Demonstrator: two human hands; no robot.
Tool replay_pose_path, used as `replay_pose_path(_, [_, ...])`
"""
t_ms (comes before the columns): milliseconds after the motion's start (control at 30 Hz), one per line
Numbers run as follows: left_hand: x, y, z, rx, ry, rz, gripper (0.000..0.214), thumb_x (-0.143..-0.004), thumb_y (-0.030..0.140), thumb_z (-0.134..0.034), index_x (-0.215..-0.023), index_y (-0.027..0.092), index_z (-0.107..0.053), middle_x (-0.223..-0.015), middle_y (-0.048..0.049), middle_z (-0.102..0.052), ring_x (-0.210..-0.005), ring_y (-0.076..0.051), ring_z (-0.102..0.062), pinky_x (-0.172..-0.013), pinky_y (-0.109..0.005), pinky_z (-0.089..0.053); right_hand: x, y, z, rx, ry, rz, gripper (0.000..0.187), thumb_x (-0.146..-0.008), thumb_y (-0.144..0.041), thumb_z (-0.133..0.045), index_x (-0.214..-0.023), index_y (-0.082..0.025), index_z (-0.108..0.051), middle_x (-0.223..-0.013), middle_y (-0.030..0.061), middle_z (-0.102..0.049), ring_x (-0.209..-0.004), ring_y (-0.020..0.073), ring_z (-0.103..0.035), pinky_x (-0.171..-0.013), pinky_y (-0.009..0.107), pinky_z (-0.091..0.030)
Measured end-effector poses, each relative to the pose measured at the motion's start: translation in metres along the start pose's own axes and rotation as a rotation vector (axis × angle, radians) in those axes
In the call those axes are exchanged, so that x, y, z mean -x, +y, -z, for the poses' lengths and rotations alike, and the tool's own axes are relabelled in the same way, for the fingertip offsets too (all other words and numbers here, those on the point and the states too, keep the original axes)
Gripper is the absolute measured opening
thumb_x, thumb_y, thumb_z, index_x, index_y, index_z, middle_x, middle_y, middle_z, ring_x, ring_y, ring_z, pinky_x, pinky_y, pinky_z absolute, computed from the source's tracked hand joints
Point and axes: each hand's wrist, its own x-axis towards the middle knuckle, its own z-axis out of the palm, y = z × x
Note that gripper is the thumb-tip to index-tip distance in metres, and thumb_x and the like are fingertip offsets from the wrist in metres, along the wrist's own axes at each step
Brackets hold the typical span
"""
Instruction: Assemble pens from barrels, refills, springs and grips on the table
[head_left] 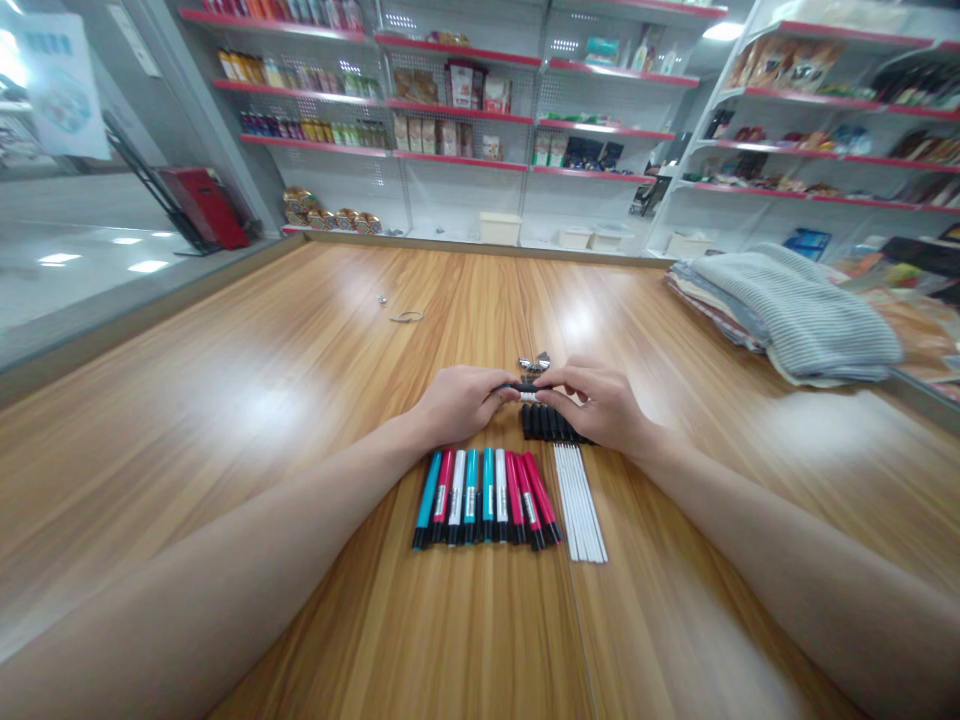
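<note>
Both hands at mid-bench, forearms entering from either side. Left hand [465,403]: thumb and fingers pinched on one end of a slim black part [527,387]. Right hand [600,400]: thumb and fingers pinched at its other end. Part lies roughly crosswise between the hands; its exact shape is too small to tell. Small white pieces [529,397] show just below it, shiny silver pieces [534,362] just beyond.

Nearer the wearer, a row of black tubes [546,422], partly covered by the right hand. Nearer still, pens [488,490] in blue, pink and white, side by side, dark ends toward the wearer. Right of these, thin white rods [580,505], lying parallel.

Farther out on the bench [487,640]: a thin loop [406,317], far left of centre; folded cloths [795,310], stacked at far right. Stocked shelves [465,108] behind.
</note>
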Motion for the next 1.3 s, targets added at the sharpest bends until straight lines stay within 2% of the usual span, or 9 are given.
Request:
replay_pose_path(233, [0.0012,-0.0003,-0.0010,0.013,0.000,-0.034,0.030,-0.094,0.035,-0.043,-0.111,0.022,-0.064,-0.103,-0.0047,-0.072,-0.091,-0.019,-0.067,-0.075,-0.027,-0.047,-0.0019,-0.0008,-0.0011,-0.013,-0.022,0.015,0.015,-0.088,-0.030,-0.060,-0.097,-0.021,-0.068,-0.084,0.0051,-0.068,-0.076,0.0160,-0.060,-0.069,0.028,-0.048])
replay_pose_path(500, [0.0018,0.0016,0.0010,0.031,0.019,-0.050,0.028,-0.095,0.033,-0.042,-0.103,0.020,-0.065,-0.096,-0.0054,-0.072,-0.087,-0.018,-0.067,-0.073,-0.026,-0.046,-0.0012,-0.0044,-0.0005,0.014,-0.026,0.053,0.020,-0.085,-0.025,-0.062,-0.104,-0.021,-0.066,-0.086,0.0048,-0.068,-0.079,0.0180,-0.060,-0.071,0.031,-0.048])
replay_pose_path(833, [0.0017,0.0006,0.0004,0.018,0.029,-0.063,0.027,-0.094,0.033,-0.042,-0.103,0.020,-0.065,-0.095,-0.0045,-0.072,-0.086,-0.018,-0.067,-0.072,-0.025,-0.045,-0.0018,0.0027,-0.0025,0.039,-0.020,0.100,0.014,-0.088,-0.026,-0.059,-0.098,-0.019,-0.066,-0.089,0.0056,-0.070,-0.081,0.0185,-0.061,-0.075,0.033,-0.048])
replay_pose_path(1000, [0.0016,0.0008,-0.0004,0.007,0.034,-0.066,0.027,-0.094,0.033,-0.043,-0.102,0.020,-0.065,-0.093,-0.0044,-0.072,-0.085,-0.018,-0.067,-0.071,-0.025,-0.045,-0.0015,0.0012,-0.0019,0.065,-0.028,0.088,0.017,-0.085,-0.026,-0.062,-0.101,-0.019,-0.064,-0.087,0.0047,-0.069,-0.081,0.0185,-0.061,-0.075,0.032,-0.048])
replay_pose_path(1200, [0.0010,0.0010,-0.0009,0.006,0.038,-0.069,0.026,-0.094,0.033,-0.043,-0.101,0.020,-0.065,-0.093,-0.0043,-0.072,-0.084,-0.018,-0.067,-0.071,-0.025,-0.045,-0.0021,0.0034,-0.0016,0.084,-0.045,0.113,0.011,-0.086,-0.027,-0.061,-0.093,-0.019,-0.065,-0.086,0.0054,-0.069,-0.081,0.0195,-0.061,-0.076,0.034,-0.048])
replay_pose_path(1300, [0.0010,0.0002,-0.0011,0.006,0.039,-0.071,0.026,-0.094,0.033,-0.044,-0.102,0.020,-0.065,-0.093,-0.0045,-0.072,-0.085,-0.018,-0.067,-0.072,-0.025,-0.045,-0.0023,0.0024,-0.0009,0.091,-0.044,0.101,0.014,-0.085,-0.027,-0.062,-0.097,-0.019,-0.064,-0.086,0.0050,-0.069,-0.082,0.0190,-0.061,-0.076,0.033,-0.048])
